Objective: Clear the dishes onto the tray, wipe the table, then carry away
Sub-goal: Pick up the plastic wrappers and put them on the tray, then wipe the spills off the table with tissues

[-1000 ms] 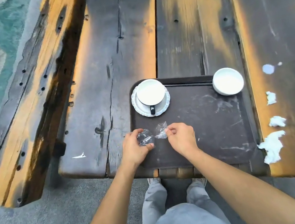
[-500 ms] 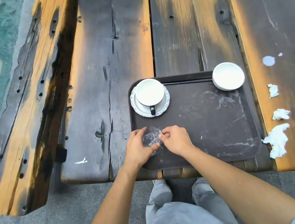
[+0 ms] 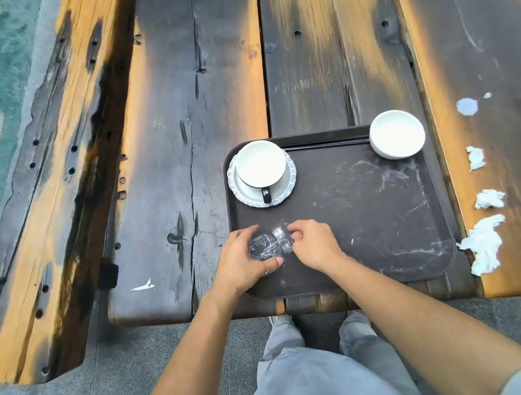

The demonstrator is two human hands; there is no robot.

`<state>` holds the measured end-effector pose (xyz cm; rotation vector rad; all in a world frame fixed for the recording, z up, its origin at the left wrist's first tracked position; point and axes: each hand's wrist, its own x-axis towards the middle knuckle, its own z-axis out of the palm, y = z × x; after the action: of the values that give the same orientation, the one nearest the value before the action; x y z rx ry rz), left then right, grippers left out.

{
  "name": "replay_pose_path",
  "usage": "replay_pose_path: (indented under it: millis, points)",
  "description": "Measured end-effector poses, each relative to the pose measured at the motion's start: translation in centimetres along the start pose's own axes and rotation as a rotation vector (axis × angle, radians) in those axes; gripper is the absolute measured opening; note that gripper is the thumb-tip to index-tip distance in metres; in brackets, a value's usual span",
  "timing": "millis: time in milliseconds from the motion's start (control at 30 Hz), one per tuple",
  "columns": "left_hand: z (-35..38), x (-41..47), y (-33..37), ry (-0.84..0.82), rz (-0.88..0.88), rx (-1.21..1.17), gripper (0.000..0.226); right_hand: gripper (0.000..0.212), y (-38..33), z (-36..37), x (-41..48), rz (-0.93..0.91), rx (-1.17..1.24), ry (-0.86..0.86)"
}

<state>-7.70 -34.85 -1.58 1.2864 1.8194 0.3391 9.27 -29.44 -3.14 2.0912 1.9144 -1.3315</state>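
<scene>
Hands [image 3: 276, 255] clutching clear wrapper [image 3: 269, 246], over tray [image 3: 379, 228]

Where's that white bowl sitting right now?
In the head view, the white bowl sits on the far right corner of the dark tray, across from the cup on its saucer at the far left corner.

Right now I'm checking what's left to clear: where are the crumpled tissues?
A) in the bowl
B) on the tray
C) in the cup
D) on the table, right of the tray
D: the tissues lie on the bare table just past the right edge of the tray; cup and bowl look empty.
</scene>
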Motion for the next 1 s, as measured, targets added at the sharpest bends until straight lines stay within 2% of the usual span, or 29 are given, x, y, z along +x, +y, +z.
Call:
replay_pose_path:
  millis: [334, 600, 834, 1001]
  points:
    - [-0.6, 0.3, 2.2, 0.047, 0.055, 0.047, 0.083, 0.044, 0.8, -1.2, -0.9, 0.041, 0.046, -0.026]
    - [0.3, 0.6, 6.7, 0.107, 0.265, 0.132, 0.058, 0.038, 3.0, -3.9, -2.8, 0.048, 0.055, 0.064]
    - [5.9, 1.3, 11.9, -0.022, 0.401, 0.267, 0.053, 0.033, 9.3, -9.5, -5.5, 0.091, 0.058, 0.240]
    - [11.2, 2.2, 14.2, -0.175, 0.355, 0.375, 0.064, 0.039, 16.9, -14.4, -7.2, 0.152, -0.051, 0.417]
